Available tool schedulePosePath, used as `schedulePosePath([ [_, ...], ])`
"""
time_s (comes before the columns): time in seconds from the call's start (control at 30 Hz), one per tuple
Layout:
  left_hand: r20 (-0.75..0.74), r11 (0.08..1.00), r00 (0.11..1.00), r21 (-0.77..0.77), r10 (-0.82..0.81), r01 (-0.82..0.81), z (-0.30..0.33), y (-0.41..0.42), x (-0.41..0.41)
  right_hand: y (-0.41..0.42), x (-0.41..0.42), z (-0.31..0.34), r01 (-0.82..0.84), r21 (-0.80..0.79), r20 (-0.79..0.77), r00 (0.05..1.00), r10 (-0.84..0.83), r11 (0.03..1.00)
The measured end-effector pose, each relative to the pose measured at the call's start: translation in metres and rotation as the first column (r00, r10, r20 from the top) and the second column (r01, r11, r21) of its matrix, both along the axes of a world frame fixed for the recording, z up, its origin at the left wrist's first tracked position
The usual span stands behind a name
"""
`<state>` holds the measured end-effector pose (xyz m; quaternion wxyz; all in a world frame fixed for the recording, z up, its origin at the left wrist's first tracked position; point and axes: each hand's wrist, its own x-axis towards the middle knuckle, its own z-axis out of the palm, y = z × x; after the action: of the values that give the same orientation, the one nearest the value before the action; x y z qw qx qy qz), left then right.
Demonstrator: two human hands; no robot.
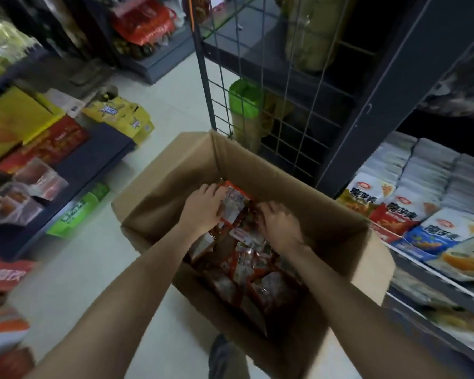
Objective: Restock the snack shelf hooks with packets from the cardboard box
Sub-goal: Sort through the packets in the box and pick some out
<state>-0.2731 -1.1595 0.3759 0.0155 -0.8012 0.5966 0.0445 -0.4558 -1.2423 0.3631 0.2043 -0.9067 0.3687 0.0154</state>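
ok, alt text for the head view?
Both hands reach into an open cardboard box on the shop floor: the left hand grips a red snack packet, the right hand digs among more red packets. A wire grid panel and stocked shelves stand beyond.

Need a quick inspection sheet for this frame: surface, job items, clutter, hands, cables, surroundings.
Surface: pale shop floor; the open cardboard box stands on it.
Job's things: red snack packets fill the box bottom in a loose heap; shelf hooks not visible.
Clutter: yellow cartons and a green pack lie on the floor at the left.
Hands: left hand grips an upright red packet; right hand reaches into the heap with curled fingers, hold unclear.
Cables: nothing seen.
Surroundings: wire grid panel behind the box; shelf of bagged snacks at the right; blurred stock at the left.
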Motion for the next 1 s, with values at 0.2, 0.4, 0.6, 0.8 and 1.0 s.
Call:
schedulePosePath([
  [0.2,0.056,0.939,0.938,0.020,-0.343,0.342,-0.072,-0.020,0.022,0.006,0.026,-0.083,0.107,0.010,-0.237,0.966,-0.101,0.994],
  [0.4,-0.100,0.980,0.994,0.190,-0.038,0.056,-0.126,-0.032,0.042,0.011,0.023,-0.122,0.168,0.064,-0.369,0.920,-0.134,0.984],
  [0.6,-0.104,0.906,0.967,0.339,-0.232,0.253,-0.142,-0.039,0.047,0.013,0.021,-0.121,0.198,-0.013,-0.402,0.897,-0.186,0.980],
  [0.8,-0.210,0.891,0.906,0.202,-0.367,0.407,-0.130,-0.045,0.044,0.026,0.016,-0.113,0.495,0.143,-0.201,0.863,-0.464,0.857],
  [1.0,-0.389,0.941,0.891,0.141,-0.234,0.308,-0.114,-0.056,0.036,0.023,0.023,-0.089,0.623,0.345,-0.188,0.779,-0.598,0.703],
])
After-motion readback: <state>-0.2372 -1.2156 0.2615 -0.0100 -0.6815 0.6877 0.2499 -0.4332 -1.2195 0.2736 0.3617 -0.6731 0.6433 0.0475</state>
